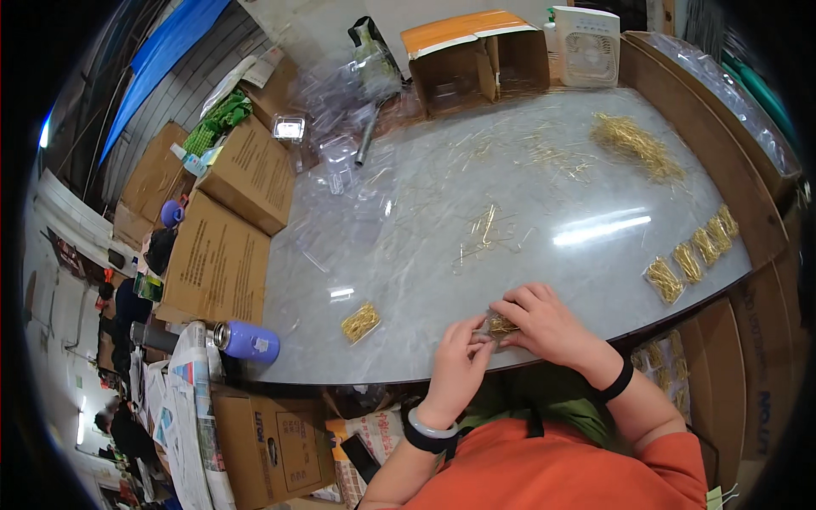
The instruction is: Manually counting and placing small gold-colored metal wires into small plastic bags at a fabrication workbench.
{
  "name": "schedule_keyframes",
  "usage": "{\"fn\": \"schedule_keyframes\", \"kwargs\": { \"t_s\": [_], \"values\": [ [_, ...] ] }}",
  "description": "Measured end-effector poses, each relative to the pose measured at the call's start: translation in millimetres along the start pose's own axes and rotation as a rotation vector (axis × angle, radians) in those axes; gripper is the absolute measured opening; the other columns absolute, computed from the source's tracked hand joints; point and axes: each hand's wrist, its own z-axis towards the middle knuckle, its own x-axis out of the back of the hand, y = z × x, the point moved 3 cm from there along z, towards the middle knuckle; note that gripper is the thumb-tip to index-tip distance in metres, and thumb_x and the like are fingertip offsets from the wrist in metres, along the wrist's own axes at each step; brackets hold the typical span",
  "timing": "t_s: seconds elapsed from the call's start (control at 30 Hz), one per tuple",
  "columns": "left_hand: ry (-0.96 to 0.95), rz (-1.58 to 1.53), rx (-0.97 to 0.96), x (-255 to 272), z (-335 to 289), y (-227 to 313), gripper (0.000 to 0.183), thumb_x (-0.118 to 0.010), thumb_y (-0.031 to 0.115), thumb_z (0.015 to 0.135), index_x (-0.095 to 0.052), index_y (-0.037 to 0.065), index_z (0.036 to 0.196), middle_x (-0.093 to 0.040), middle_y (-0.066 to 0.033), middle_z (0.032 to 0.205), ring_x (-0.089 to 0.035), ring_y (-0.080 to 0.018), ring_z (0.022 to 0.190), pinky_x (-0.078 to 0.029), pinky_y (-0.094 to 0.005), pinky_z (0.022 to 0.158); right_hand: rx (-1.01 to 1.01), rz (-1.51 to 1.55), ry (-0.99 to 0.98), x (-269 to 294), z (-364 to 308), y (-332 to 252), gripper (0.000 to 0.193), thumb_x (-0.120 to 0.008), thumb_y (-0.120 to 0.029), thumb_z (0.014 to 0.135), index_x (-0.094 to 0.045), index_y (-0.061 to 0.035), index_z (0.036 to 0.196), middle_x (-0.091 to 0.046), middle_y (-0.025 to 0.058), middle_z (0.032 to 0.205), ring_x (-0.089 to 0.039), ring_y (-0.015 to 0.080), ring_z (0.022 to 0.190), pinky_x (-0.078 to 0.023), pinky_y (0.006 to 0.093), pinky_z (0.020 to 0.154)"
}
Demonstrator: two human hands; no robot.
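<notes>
My left hand [461,370] and my right hand [548,327] meet at the near edge of the table. Between them is a small clear plastic pack [503,325] of gold wire pieces, pinched on the left side and gripped from above on the right; my fingers cover much of it. Just beyond lie some loose bent gold wire hooks [489,229]. A filled pack [360,322] rests alone to the left. Several more filled packs [665,280] form a row along the right edge. Far right sits a large heap of gold wire pieces [642,146].
On the grey table [408,280], clear plastic packaging [340,161] is strewn at the back left. An open carton [476,64] and a white fan [588,49] stand at the back. Cardboard boxes [217,255] and a purple bottle [248,342] border the left side.
</notes>
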Motion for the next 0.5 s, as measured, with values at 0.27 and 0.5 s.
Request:
{"fn": "schedule_keyframes", "kwargs": {
  "t_s": [0.27,0.5],
  "values": [
    [0.047,0.617,-0.329,16,-3,-10,0.049,-0.071,0.005,0.089,-0.057,-0.003,0.136,-0.059,-0.0242,0.133,-0.060,-0.0432,0.119,-0.041,-0.0500,0.112,0.016,-0.017,0.042,4,-1,-2,0.057,-0.080,-0.040,0.079,-0.061,-0.0107,0.124,-0.059,0.0082,0.113,-0.054,0.0285,0.108,-0.042,0.0411,0.094],
    [0.091,0.438,-0.325,-18,-23,-8,0.043,-0.063,0.000,0.092,-0.057,-0.005,0.134,-0.064,-0.0240,0.126,-0.058,-0.0420,0.126,-0.039,-0.0548,0.112,0.005,-0.068,0.001,-2,1,-4,0.062,-0.080,-0.044,0.077,-0.061,-0.0094,0.124,-0.060,0.0074,0.113,-0.054,0.0281,0.110,-0.042,0.0422,0.096]
  ]
}}
